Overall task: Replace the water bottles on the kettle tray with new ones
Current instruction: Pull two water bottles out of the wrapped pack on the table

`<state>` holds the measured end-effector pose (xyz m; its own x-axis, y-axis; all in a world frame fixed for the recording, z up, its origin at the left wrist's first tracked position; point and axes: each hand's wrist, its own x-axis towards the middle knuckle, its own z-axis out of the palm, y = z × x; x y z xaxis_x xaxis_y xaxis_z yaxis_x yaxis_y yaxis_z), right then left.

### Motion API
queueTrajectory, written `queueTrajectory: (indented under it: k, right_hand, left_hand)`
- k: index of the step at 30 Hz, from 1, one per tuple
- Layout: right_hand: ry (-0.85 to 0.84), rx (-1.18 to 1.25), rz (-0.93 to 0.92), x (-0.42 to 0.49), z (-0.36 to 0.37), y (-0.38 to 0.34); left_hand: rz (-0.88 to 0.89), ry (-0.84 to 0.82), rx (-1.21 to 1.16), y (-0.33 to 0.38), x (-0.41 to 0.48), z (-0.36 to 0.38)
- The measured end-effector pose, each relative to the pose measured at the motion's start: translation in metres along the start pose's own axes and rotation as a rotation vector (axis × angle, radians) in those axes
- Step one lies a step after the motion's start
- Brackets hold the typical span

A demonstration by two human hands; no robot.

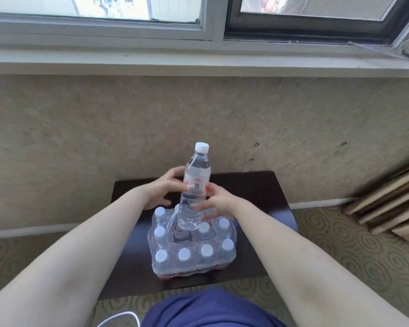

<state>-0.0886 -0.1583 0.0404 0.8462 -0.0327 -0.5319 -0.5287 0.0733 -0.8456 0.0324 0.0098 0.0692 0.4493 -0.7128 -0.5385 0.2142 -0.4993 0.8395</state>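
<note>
A shrink-wrapped pack of water bottles (191,253) with white caps stands on a low dark table (265,199). Above the pack, one clear water bottle (194,187) with a white cap and a red-and-white label is held upright, slightly tilted. My right hand (216,200) grips its lower half from the right. My left hand (163,188) touches it at the label from the left, fingers partly spread. A gap shows in the pack where the wrap is torn open. No kettle tray is in view.
The table stands against a beige wall under a window sill (198,60). Patterned carpet (340,244) surrounds it. Stacked wooden boards (387,204) lean at the right. A white cable (118,318) and blue clothing (208,310) lie at the bottom.
</note>
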Motion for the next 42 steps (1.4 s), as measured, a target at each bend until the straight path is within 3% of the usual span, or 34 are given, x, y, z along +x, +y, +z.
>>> queueTrajectory:
  k: [3, 9, 13, 17, 19, 23, 30, 34, 38, 40, 42]
  right_hand:
    - [-0.016, -0.054, -0.010, -0.001, -0.004, -0.016]
    - [-0.020, -0.098, -0.010, 0.001, -0.004, -0.017]
    - [-0.056, -0.096, -0.010, 0.003, -0.005, -0.018]
    - [-0.057, 0.057, 0.059, 0.012, -0.010, -0.012]
    - [-0.010, -0.159, 0.089, 0.013, -0.011, -0.004]
    - [-0.060, -0.865, 0.179, 0.009, -0.010, 0.035]
    - [0.071, -1.400, 0.069, 0.010, 0.016, 0.068]
    - [0.154, -1.512, 0.020, 0.013, 0.023, 0.076]
    - [0.096, -1.566, -0.121, 0.010, 0.015, 0.075]
    - [0.065, -1.475, -0.238, 0.007, 0.008, 0.067]
    - [0.029, -1.231, -0.307, 0.001, 0.000, 0.052]
  left_hand:
    - [-0.110, -0.102, -0.095, -0.024, 0.000, 0.007]
    - [-0.064, -0.118, -0.269, -0.022, 0.010, 0.016]
    - [-0.044, -0.078, -0.281, -0.022, 0.013, 0.016]
    - [-0.038, 0.010, -0.328, -0.028, 0.015, 0.012]
    - [-0.060, 0.060, -0.338, -0.029, 0.013, 0.010]
    - [-0.098, 0.086, -0.292, -0.032, 0.006, 0.005]
    - [-0.139, 0.117, -0.334, -0.043, -0.002, 0.007]
    - [-0.134, 0.124, -0.342, -0.046, -0.005, 0.007]
    - [-0.131, 0.127, -0.356, -0.050, -0.009, 0.007]
    - [-0.127, 0.116, -0.359, -0.051, -0.010, 0.006]
    - [-0.127, 0.110, -0.354, -0.052, -0.011, 0.005]
